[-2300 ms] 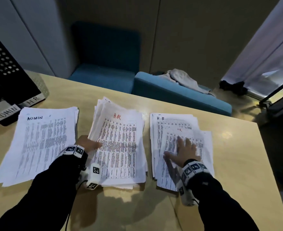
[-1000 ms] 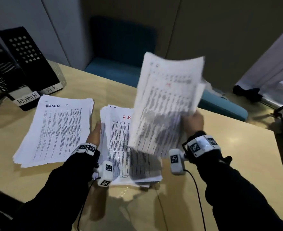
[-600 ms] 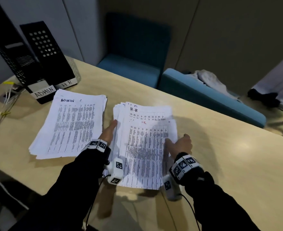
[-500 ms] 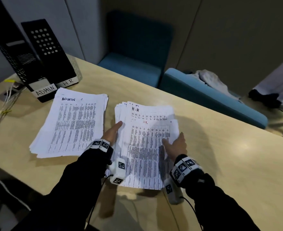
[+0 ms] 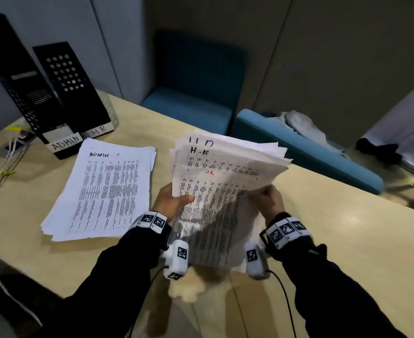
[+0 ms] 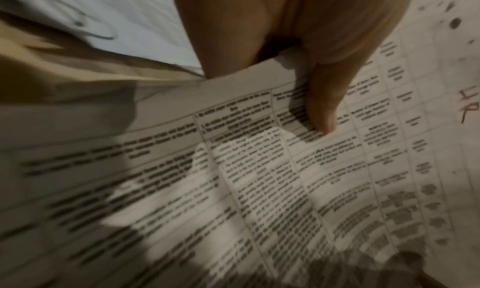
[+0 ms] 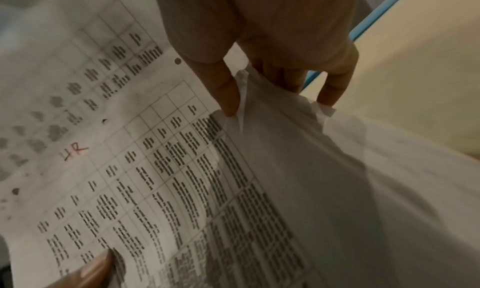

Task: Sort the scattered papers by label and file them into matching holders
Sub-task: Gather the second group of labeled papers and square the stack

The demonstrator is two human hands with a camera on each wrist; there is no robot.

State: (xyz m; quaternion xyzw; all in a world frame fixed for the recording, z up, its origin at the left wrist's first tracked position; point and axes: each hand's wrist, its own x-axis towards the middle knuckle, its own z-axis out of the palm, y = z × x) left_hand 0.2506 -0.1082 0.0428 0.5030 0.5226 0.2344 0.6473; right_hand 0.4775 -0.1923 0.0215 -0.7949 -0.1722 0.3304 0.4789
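Note:
The HR stack of papers [image 5: 223,186] is raised off the table, tilted up toward me, held by both hands. My left hand [image 5: 170,201] grips its left edge, thumb [image 6: 322,107] on top of the printed sheet [image 6: 259,189]. My right hand [image 5: 265,200] pinches the right edge, thumb [image 7: 223,95] over the crumpled margin of the HR stack [image 7: 182,189]. The ADMIN stack [image 5: 103,189] lies flat on the table to the left. Two black perforated holders stand at the back left, labelled ADMIN [image 5: 18,93] and HR [image 5: 74,93].
The wooden table [image 5: 347,240] runs to the right of the stack. White cables [image 5: 3,167] lie at the left edge beside the holders. Blue seats [image 5: 298,147] stand behind the far table edge, a grey cloth [image 5: 301,125] on one.
The right-hand HR pile was lifted and laid onto the middle HR pile. Both hands then closed on the merged stack's sides and raised it off the table.

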